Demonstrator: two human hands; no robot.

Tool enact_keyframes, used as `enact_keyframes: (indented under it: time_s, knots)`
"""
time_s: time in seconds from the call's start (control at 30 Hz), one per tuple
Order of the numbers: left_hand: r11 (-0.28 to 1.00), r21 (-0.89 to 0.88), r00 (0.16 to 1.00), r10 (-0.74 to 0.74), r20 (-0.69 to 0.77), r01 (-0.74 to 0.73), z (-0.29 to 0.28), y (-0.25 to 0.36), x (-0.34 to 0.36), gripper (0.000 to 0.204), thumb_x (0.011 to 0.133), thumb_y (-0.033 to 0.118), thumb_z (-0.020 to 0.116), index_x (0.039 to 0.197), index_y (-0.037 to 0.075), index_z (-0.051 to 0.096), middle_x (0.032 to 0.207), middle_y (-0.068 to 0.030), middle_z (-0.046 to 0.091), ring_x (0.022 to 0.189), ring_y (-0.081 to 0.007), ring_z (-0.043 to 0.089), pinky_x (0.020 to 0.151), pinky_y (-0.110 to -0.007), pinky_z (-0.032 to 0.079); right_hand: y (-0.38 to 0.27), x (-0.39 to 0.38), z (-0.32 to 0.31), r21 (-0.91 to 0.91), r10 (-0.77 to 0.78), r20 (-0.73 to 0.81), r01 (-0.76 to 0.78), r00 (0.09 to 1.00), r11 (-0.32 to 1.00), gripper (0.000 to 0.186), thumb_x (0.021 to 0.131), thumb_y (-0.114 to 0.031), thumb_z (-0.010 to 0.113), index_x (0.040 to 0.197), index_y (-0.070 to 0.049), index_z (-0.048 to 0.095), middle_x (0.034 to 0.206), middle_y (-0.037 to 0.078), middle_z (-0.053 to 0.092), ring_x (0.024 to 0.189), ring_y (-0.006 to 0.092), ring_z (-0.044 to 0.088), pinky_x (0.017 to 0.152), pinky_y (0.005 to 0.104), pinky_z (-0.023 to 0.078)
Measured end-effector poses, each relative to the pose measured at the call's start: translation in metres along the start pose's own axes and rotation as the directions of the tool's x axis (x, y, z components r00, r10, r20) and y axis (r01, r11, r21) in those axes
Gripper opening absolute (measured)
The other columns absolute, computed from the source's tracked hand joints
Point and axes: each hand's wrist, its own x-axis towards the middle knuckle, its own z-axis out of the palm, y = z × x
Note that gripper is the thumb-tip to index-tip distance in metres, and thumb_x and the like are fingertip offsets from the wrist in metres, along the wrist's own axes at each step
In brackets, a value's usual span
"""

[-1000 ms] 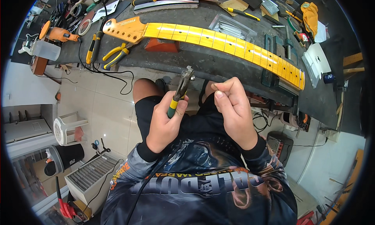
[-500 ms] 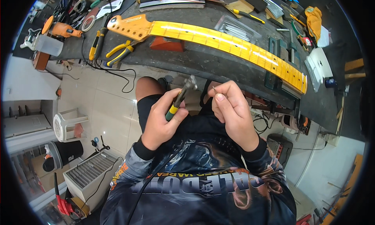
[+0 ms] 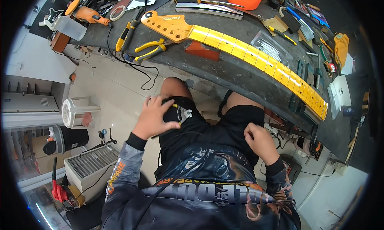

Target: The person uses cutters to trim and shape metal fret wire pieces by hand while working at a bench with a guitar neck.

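In the head view, the left hand is seen left of the middle of the frame, with its fingers spread wide and its thumb stretched out to the right. Nothing is seen to be gripped by it. The small pliers are seen over the dark shorts, just right of this hand, near the gap between forefinger and thumb; the metal head is turned to the right. Whether the handles are touched by the fingers cannot be told.

The right hand is placed right of the middle, over the shorts, with its fingers loosely curled; whether anything small is held inside cannot be told. The small pliers are well apart from it.

In the upper middle and right of the frame, a guitar neck is laid slantwise along the workbench, well apart from both hands. A red block is seen beneath its left part. Yellow-and-grey pliers are seen in the upper left, near the bench edge.
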Motion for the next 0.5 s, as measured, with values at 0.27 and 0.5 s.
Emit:
enact_keyframes:
  time_s: [0.27, 0.5]
  knots:
    - [0.987, 0.121, 0.817, -0.015, -0.577, 0.104, -0.071, -0.037, 0.118, 0.051, 0.086, 0.008, 0.075, 0.137, 0.008, 0.070, 0.140, -0.0100, 0.065, 0.133, -0.0346, 0.058, 0.109, -0.050, 0.045, -0.005, 0.004, -0.007, -0.364, -0.086, 0.086, 0.112, 0.993, 0.925, 0.008, 0.092, -0.005, 0.072, 0.096, -0.006, 0.066, 0.078, 0.018, 0.072, 0.083, 0.0432, 0.073, 0.085, 0.0527, 0.057]
    - [0.924, 0.383, 0.913, 0.134, -0.385, 0.026, -0.096, -0.061, 0.131, 0.061, 0.076, -0.003, 0.069, 0.136, 0.010, 0.065, 0.125, -0.0037, 0.064, 0.122, -0.0297, 0.059, 0.098, -0.047, 0.043, -0.030, 0.019, -0.007, -0.090, -0.059, -0.083, 0.051, 0.995, 0.995, 0.010, 0.100, -0.004, 0.067, 0.107, -0.004, 0.061, 0.089, 0.020, 0.075, 0.088, 0.0450, 0.074, 0.083, 0.0537, 0.057]
